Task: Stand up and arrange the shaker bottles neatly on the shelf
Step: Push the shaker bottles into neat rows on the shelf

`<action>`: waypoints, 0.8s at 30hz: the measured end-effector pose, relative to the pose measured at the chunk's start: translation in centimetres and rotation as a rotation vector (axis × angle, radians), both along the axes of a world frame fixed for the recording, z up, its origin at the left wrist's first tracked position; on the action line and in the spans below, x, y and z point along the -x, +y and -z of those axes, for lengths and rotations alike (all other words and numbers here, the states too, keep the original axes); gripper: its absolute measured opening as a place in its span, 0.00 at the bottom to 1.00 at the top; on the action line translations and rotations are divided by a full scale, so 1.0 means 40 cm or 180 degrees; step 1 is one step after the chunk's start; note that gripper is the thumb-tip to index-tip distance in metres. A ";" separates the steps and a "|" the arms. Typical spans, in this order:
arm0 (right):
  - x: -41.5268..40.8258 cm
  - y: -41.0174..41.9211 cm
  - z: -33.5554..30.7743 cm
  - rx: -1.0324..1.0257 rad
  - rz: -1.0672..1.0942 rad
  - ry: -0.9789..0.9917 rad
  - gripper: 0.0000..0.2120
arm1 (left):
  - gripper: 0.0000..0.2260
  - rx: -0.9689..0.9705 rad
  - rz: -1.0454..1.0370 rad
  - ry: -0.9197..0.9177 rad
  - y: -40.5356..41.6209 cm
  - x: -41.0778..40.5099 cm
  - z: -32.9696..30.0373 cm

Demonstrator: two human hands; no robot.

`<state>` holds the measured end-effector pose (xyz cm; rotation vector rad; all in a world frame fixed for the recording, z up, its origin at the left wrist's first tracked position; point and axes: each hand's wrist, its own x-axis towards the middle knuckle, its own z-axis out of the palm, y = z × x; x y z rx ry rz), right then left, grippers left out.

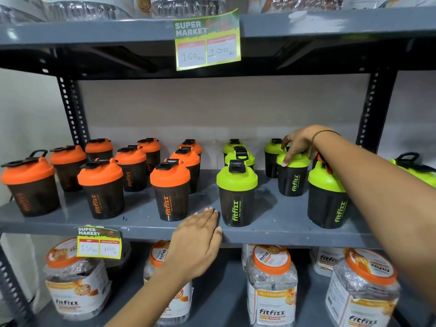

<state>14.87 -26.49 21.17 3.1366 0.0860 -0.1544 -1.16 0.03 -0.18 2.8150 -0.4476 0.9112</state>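
Several black shaker bottles stand upright on the grey middle shelf (141,223). Orange-lidded ones (169,190) fill the left half in loose rows; green-lidded ones (237,192) stand on the right. My right hand (297,143) reaches to the back right and grips the green lid of a shaker (292,182) from above. Another green-lidded shaker (326,199) stands in front of my right forearm. Flat at the shelf's front edge rests my left hand (197,241), fingers together, its tips beside the base of the front green shaker, holding nothing.
A green shaker (415,169) at the far right edge appears tilted. Price tags hang on the upper shelf edge (207,41) and the middle shelf edge (99,243). Clear fitfizz jars (271,284) with orange lids fill the lower shelf. Black perforated uprights (70,109) frame the bay.
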 end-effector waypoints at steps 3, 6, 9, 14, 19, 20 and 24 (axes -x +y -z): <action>-0.002 -0.001 0.003 -0.0089 0.0031 -0.0002 0.41 | 0.24 0.0003 -0.0007 0.0008 0.000 -0.001 0.001; 0.001 -0.006 -0.003 -0.0278 -0.0002 -0.0106 0.45 | 0.25 -0.0013 -0.0006 0.0023 0.000 -0.004 0.001; 0.016 -0.004 -0.017 -0.0426 -0.0156 -0.0499 0.43 | 0.24 -0.0021 -0.0011 0.0037 0.001 -0.009 0.001; 0.084 -0.008 -0.046 -0.0671 -0.0496 -0.1337 0.33 | 0.22 -0.0037 -0.0007 0.0104 0.001 -0.009 0.004; 0.188 -0.061 -0.068 -0.1763 -0.0568 -0.2095 0.24 | 0.21 -0.0024 -0.0035 0.0172 -0.003 -0.005 -0.003; 0.207 -0.076 -0.063 -0.2017 -0.0543 -0.2280 0.22 | 0.21 -0.0020 -0.0047 0.0186 -0.003 -0.003 -0.005; 0.271 -0.141 -0.005 -0.2968 -0.0308 -0.2939 0.18 | 0.22 -0.0073 -0.0060 0.0223 -0.004 0.005 -0.016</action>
